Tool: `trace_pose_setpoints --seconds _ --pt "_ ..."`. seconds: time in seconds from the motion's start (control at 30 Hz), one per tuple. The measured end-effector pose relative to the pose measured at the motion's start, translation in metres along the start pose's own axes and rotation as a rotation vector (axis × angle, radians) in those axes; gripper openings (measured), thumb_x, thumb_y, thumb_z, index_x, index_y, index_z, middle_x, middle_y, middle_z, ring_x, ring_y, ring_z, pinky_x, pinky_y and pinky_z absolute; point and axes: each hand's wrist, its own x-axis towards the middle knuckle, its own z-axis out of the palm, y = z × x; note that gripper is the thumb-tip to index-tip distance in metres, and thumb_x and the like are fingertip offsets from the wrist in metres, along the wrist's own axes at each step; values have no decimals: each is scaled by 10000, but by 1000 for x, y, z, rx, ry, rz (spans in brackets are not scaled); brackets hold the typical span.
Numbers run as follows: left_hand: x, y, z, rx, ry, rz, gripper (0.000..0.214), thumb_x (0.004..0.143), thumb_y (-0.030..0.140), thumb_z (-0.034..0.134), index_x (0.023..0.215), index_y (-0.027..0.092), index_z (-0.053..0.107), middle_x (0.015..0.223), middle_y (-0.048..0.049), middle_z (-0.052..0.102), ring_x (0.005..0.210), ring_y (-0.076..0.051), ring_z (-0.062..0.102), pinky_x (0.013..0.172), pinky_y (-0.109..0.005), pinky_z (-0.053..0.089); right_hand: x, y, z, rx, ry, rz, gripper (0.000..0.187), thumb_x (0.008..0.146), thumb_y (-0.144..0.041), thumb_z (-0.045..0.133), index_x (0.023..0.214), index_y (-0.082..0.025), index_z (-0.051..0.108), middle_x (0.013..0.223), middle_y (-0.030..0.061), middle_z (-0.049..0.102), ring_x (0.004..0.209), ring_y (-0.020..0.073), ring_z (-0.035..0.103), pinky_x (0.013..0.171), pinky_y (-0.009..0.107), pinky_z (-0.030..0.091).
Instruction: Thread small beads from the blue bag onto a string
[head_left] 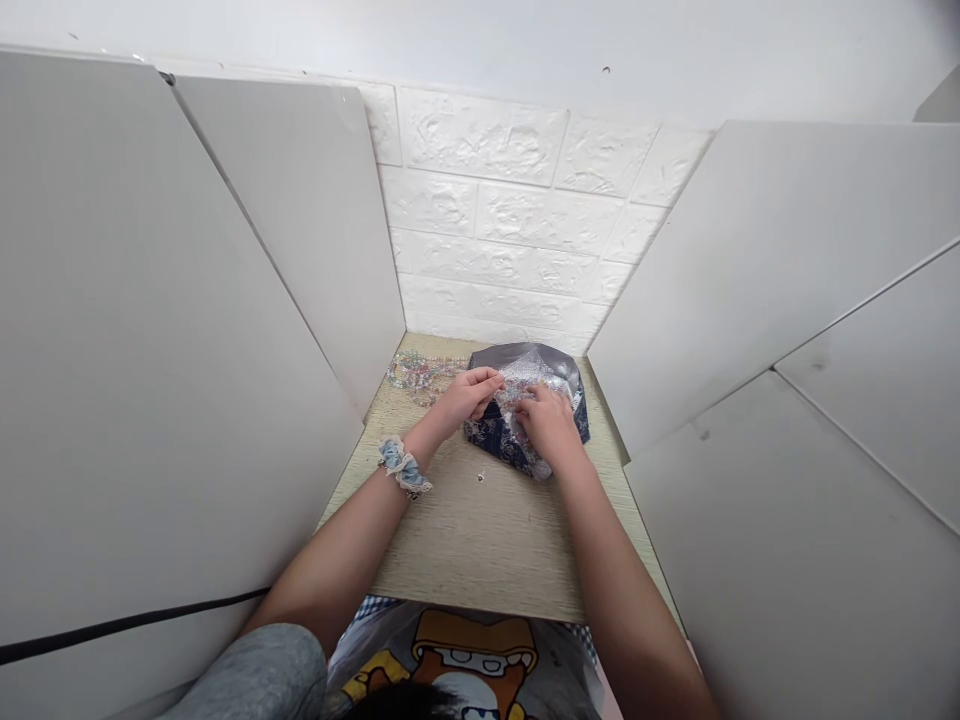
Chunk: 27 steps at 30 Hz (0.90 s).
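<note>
Clear plastic bag [531,366] with small multicoloured beads [517,392] lies on a dark blue patterned pouch [491,436] at the far end of the table. My left hand [471,393] hovers at the left side of the beads, thumb and fingers pinched together. Whatever is in that pinch is too small to make out. Over the right part of the beads is my right hand [549,422], its fingers apart and bent down, fingertips among the beads. Strands of strung pastel beads [420,373] lie on the table left of the pouch.
The narrow wood-grain table [465,540] runs between white panels [300,200] on the left and right, with a white brick-pattern wall [510,220] behind. A tiny shiny piece [481,477] lies in front of the pouch. A black cable [135,622] crosses at lower left.
</note>
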Motion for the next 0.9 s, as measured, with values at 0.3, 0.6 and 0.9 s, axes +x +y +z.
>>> trace_pose_setpoints --seconds 0.3,0.6,0.9 --pt "0 0 1 81 10 -8 250 739 391 525 700 149 480 433 90 275 348 -19 224 358 -170 149 -1 10 2 65 -8 13 342 761 -80 404 1001 -186 623 1233 111 450 1098 218 405 944 365 284" --pt "0 1 4 111 32 -42 237 756 376 512 692 150 480 426 92 265 337 -20 211 353 -173 135 -5 20 -2 37 5 139 358 752 -44 327 930 -158 616 1058 111 518 977 208 450 828 293 351" --pt "2 -1 3 121 44 -45 237 755 377 512 683 153 479 420 94 260 333 -20 206 352 -174 131 1 22 3 123 26 74 254 730 -89 375 792 -172 607 927 83 533 880 185 443 782 276 359"
